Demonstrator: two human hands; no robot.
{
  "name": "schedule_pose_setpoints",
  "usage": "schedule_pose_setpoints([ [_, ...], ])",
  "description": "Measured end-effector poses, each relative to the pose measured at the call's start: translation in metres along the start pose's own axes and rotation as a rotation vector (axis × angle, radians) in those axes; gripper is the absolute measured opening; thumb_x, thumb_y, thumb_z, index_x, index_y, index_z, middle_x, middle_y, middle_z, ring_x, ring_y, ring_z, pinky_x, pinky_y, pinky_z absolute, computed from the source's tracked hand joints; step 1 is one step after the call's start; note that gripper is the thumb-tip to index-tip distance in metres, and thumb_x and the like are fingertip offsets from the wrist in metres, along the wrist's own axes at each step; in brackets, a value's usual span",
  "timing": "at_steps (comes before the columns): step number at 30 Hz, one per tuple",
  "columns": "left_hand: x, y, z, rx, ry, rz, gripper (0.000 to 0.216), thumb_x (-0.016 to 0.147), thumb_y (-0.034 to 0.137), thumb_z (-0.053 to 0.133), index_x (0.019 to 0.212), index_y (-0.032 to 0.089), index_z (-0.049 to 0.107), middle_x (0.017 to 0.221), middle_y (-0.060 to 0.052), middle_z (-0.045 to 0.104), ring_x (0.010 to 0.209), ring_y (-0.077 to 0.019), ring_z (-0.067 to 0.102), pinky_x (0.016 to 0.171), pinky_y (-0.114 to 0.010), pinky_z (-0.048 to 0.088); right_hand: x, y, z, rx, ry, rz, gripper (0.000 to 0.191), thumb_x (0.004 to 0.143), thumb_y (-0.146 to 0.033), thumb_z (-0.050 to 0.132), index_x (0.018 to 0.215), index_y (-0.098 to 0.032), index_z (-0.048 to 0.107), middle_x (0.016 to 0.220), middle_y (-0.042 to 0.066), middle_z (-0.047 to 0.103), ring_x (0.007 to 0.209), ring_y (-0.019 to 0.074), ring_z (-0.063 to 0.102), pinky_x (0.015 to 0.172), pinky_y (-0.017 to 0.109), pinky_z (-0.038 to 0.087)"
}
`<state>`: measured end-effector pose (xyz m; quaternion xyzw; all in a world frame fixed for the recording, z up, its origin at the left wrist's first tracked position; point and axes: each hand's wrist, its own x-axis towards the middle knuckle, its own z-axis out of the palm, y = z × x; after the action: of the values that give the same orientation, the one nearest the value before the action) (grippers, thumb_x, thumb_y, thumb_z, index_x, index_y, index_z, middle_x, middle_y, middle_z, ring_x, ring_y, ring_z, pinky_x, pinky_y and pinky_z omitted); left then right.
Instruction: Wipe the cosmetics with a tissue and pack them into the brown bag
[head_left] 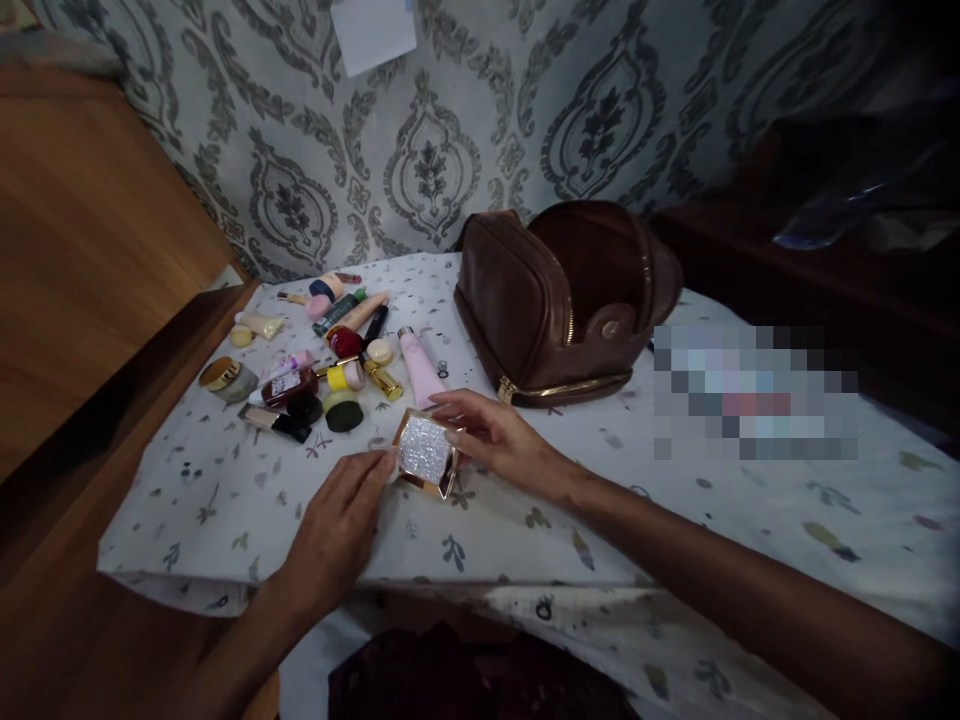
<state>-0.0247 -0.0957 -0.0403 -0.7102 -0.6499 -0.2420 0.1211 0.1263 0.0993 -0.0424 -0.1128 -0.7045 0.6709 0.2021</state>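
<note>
A square powder compact (425, 450) with a glittery silver lid and gold rim is held between my hands, low over the cloth. My right hand (495, 435) grips its right side, thumb on the lid. My left hand (349, 510) is closed at the left edge, fingers pressed together. A small whitish bit shows by those fingertips, too little to name. Just beyond the compact lies a pink squeeze tube (420, 368). Left of it are a yellow-gold lipstick tube (382, 379) and a dark green round jar (343, 411).
A brown cosmetic bag (517, 290) stands unzipped at the back right. Several cosmetics, including a gold-lidded jar (225, 379) and a brown bottle (289, 387), lie at left on the patterned cloth (247, 520). A wooden panel (97, 170) borders the left; a blurred-out patch covers the right.
</note>
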Motion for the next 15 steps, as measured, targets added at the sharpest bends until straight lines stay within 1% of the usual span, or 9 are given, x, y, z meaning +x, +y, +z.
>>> schedule_pose_setpoints([
  [3, -0.004, 0.014, 0.001, 0.026, -0.016, 0.012, 0.057, 0.093, 0.0, 0.037, 0.147, 0.016, 0.036, 0.124, -0.016, 0.058, 0.116, -0.0247, 0.054, 0.095, -0.043, 0.053, 0.001, 0.003, 0.001, 0.101, -0.005, 0.052, 0.04, 0.085, -0.033, 0.064, 0.122, -0.019, 0.057, 0.111, 0.01, 0.066, 0.084, 0.0171, 0.064, 0.06, 0.026, 0.055],
  [6, -0.006, 0.028, 0.005, 0.045, -0.024, 0.064, 0.053, 0.093, 0.003, 0.037, 0.146, 0.01, 0.038, 0.128, -0.019, 0.057, 0.122, -0.0274, 0.049, 0.098, -0.045, 0.051, 0.002, 0.003, 0.0, 0.162, -0.012, 0.085, 0.036, 0.084, -0.034, 0.066, 0.117, -0.018, 0.062, 0.106, 0.008, 0.068, 0.071, 0.0126, 0.062, 0.056, 0.024, 0.054],
  [8, -0.005, 0.035, 0.008, 0.053, -0.029, 0.088, 0.052, 0.093, 0.004, 0.039, 0.145, 0.009, 0.038, 0.13, -0.02, 0.056, 0.125, -0.0291, 0.047, 0.099, -0.047, 0.05, 0.003, 0.002, -0.001, 0.184, -0.014, 0.109, 0.034, 0.084, -0.032, 0.067, 0.114, -0.016, 0.065, 0.104, 0.008, 0.069, 0.065, 0.0102, 0.061, 0.057, 0.024, 0.055],
  [12, 0.0, 0.036, 0.011, 0.056, 0.017, 0.107, 0.054, 0.093, 0.0, 0.036, 0.146, 0.009, 0.036, 0.129, -0.02, 0.055, 0.124, -0.029, 0.046, 0.099, -0.049, 0.05, 0.004, 0.003, -0.003, 0.254, 0.015, 0.144, 0.028, 0.082, -0.027, 0.069, 0.106, -0.013, 0.07, 0.087, 0.003, 0.071, 0.06, 0.0083, 0.061, 0.06, 0.023, 0.055],
  [15, 0.003, 0.029, 0.01, 0.066, 0.088, 0.078, 0.059, 0.092, -0.003, 0.035, 0.149, 0.014, 0.033, 0.128, -0.018, 0.055, 0.122, -0.0264, 0.049, 0.1, -0.047, 0.05, 0.005, 0.003, -0.004, 0.345, 0.043, 0.17, 0.022, 0.08, -0.022, 0.069, 0.1, -0.012, 0.072, 0.082, 0.004, 0.071, 0.063, 0.0097, 0.064, 0.058, 0.022, 0.055],
])
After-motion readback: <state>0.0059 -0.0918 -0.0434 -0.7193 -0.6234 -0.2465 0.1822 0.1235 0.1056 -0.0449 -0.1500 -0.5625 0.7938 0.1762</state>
